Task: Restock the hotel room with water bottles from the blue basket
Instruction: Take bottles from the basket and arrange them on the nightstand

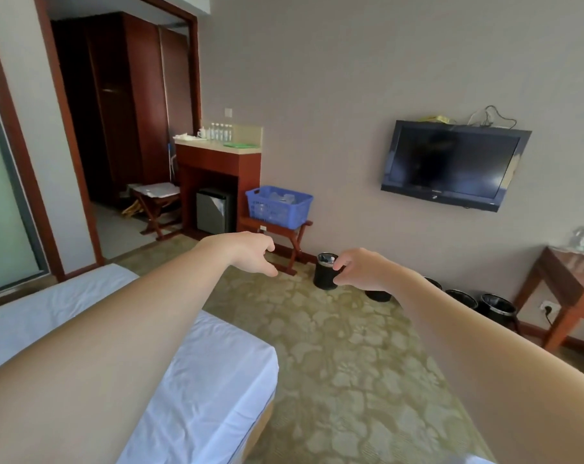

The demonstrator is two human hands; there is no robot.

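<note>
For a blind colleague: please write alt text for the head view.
Two bare arms stretch forward, the left hand and right hand empty, toward a blue basket on a wooden stand by the wall. Water bottles stand on a counter to its left; a dark TV hangs to its right.

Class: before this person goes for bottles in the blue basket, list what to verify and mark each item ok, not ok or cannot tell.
1. Left hand free: ok, holds nothing.
2. Right hand free: ok, holds nothing.
3. Blue basket seated on its wooden rack: ok, it sits level.
4. Basket within arm's reach: not ok, it seems well beyond both hands, by the wall.
5. Bottles in the basket: cannot tell how many; only clear shapes show.
6. Carpet path to the basket: ok; the black bin stands right of the rack.
</note>
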